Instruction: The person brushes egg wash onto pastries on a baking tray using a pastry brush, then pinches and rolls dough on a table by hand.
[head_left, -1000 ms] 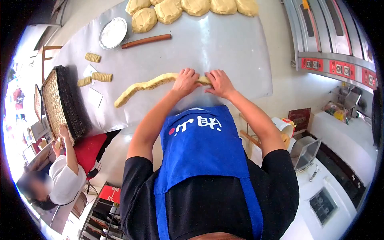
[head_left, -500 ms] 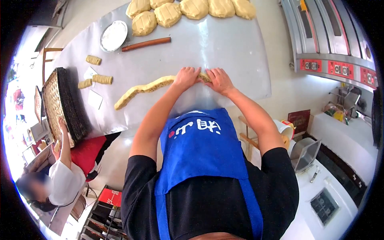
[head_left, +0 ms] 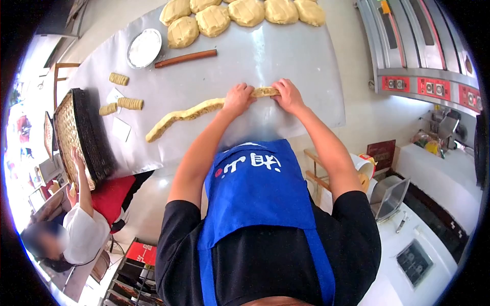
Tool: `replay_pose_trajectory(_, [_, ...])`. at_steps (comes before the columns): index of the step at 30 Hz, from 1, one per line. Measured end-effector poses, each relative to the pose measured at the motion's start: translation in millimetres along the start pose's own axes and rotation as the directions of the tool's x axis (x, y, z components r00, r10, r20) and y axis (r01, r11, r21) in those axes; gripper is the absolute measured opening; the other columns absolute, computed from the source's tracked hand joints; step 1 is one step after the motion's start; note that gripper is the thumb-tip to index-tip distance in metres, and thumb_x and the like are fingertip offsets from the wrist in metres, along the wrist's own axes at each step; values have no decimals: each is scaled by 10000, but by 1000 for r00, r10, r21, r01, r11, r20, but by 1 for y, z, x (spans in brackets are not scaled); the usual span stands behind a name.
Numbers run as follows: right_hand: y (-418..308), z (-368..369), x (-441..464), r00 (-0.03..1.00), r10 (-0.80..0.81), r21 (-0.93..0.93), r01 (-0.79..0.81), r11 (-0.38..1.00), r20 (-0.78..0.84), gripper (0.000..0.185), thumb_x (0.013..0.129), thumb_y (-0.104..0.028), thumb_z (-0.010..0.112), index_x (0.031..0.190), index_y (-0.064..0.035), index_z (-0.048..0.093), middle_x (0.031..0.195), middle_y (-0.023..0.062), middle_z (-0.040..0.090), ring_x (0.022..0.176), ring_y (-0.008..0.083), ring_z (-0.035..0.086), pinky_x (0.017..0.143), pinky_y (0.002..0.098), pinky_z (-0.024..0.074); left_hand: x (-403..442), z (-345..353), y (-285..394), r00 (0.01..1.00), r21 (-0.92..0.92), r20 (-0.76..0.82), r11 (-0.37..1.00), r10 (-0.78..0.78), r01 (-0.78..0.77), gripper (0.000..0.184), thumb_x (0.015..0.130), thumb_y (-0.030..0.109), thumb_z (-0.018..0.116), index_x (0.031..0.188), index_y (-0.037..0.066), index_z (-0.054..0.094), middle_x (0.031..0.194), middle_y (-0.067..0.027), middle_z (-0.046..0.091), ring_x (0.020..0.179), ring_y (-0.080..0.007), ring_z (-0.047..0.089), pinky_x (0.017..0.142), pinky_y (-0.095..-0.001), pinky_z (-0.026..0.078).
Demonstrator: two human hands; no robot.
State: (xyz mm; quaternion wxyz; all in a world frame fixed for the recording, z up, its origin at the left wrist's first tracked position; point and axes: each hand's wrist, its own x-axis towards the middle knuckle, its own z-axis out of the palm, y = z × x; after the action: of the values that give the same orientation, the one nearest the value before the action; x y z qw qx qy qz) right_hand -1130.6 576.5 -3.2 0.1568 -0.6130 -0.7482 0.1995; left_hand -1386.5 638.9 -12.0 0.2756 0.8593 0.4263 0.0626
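Observation:
A long rope of yellow dough (head_left: 196, 110) with a brownish filling showing along it lies across the metal table. My left hand (head_left: 239, 100) is closed over the rope right of its middle, fingers curled down around it. At the rope's right end, my right hand (head_left: 288, 96) grips the dough between thumb and fingers. Between the two hands a short stretch of rope is visible, its filling partly exposed. What lies under my palms is hidden.
Behind the rope are a wooden rolling pin (head_left: 186, 58), a bowl of white flour (head_left: 144, 48) and several dough lumps (head_left: 246, 12). Ridged dough pieces (head_left: 130, 102) lie at left, near a woven basket (head_left: 76, 137) where a co-worker's hand (head_left: 78, 160) reaches. Ovens (head_left: 418, 76) stand right.
My right hand has slid right along the rope to its end, widening the gap between my hands. My left hand has barely moved.

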Motion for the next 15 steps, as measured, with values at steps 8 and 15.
replay_pose_trajectory(8, [-7, -2, -31, 951, 282, 355, -222, 908, -126, 519, 774, -77, 894, 1260, -77, 712, 1073, 89, 655, 1055, 278, 652, 913, 398, 569, -12, 10, 26, 980, -140, -114, 973, 166, -181, 295, 910, 224, 785, 1142, 77, 677, 1179, -119, 705, 1128, -335, 639, 997, -466, 488])
replay_pose_trajectory(15, [7, 29, -54, 820, 567, 716, -349, 605, -78, 455, 907, 25, 784, 1348, -12, 675, 1135, 70, 746, 949, 174, 721, 912, 310, 602, -2, 20, 28, 987, -263, -89, 952, 135, -154, 300, 885, 218, 798, 1138, 99, 691, 1040, -103, 744, 1058, -342, 657, 956, -471, 508])
